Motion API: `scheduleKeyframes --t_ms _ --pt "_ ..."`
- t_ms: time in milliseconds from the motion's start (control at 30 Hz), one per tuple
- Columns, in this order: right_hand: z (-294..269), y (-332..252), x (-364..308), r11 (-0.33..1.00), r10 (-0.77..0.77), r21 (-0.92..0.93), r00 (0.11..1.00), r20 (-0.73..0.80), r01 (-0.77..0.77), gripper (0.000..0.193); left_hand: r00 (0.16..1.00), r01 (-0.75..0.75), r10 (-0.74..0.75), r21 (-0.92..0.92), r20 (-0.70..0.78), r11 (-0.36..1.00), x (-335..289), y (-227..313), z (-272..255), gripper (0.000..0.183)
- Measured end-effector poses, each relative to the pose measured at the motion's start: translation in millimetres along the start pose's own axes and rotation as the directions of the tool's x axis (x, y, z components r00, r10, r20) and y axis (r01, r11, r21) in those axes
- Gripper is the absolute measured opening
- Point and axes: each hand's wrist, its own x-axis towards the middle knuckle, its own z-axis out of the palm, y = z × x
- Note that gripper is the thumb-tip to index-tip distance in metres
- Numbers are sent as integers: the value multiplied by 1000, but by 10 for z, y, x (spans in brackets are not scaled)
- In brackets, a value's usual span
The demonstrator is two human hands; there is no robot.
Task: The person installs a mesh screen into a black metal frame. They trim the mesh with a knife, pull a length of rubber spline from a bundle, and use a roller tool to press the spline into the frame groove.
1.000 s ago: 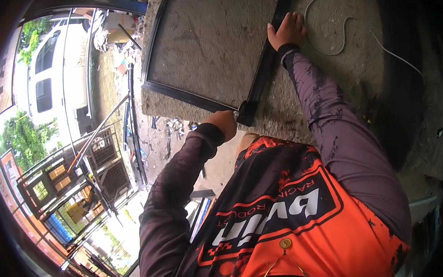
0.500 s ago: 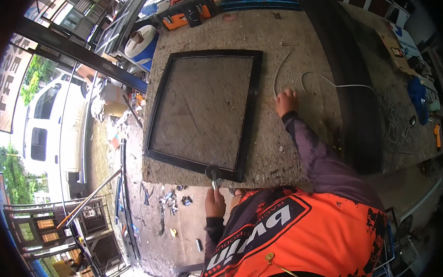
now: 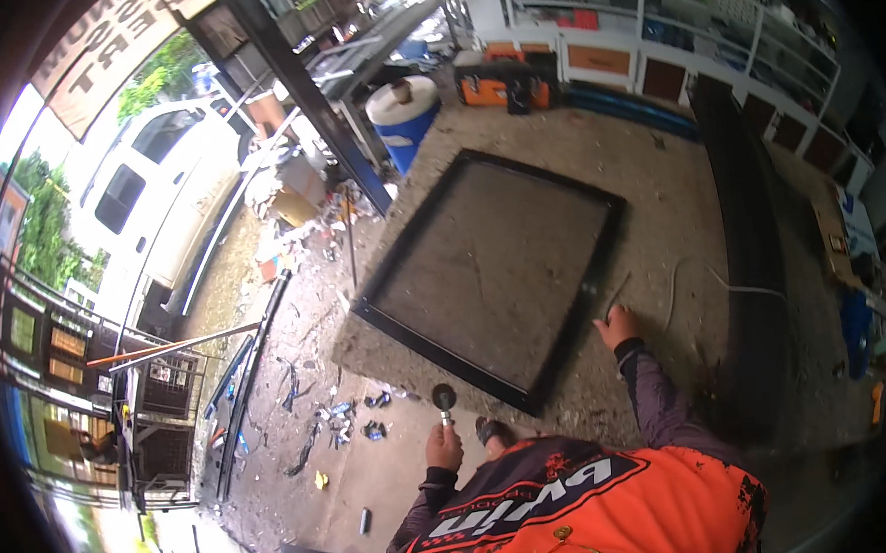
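My left hand (image 3: 444, 449), low in the middle of the head view, is closed round the handle of a small roller (image 3: 444, 398) with a round dark wheel. The roller is held up off the near table edge, apart from the frame. A black screen frame (image 3: 445, 357) with dark mesh (image 3: 497, 264) lies flat on the worktable, turned at an angle. Beyond its right corner, my right hand (image 3: 618, 328) is closed low over the tabletop, pinching a thin grey cord (image 3: 619, 290). The cord loops away to the right; its part inside the fingers is hidden.
A long black roll (image 3: 746, 221) lies along the table's right side. Behind the frame stand an orange and black toolbox (image 3: 506, 81) and a blue drum (image 3: 404, 128) with a white lid. Scraps (image 3: 340, 422) litter the floor at left. A dark post (image 3: 303, 94) rises beside the table.
The view has swung, so the frame appears rotated and farther right. My left hand's roller has come away from the frame's near corner. The cord now rises from my right hand's fingers.
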Motion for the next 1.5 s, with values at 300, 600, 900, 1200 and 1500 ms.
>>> scheduleKeyframes --t_ms 300,600,900,1200,1500 --pt "-176 -917 132 877 224 479 909 -350 -32 22 876 -461 458 541 151 704 385 603 -27 33" --pt "-829 -3679 -691 278 -780 633 555 -290 722 13 694 -719 -71 687 716 -104 1095 1324 264 30" --pt "-796 -3216 -640 418 -804 633 590 -75 651 18 359 -853 246 424 900 -305 1323 969 36 26" --pt "-916 -1893 -235 785 -487 375 865 -118 493 15 353 -857 264 424 897 -294 1497 1195 -782 18" --pt "130 -1735 -465 742 -669 265 700 250 615 6 878 -473 406 599 254 647 460 582 -1034 19"
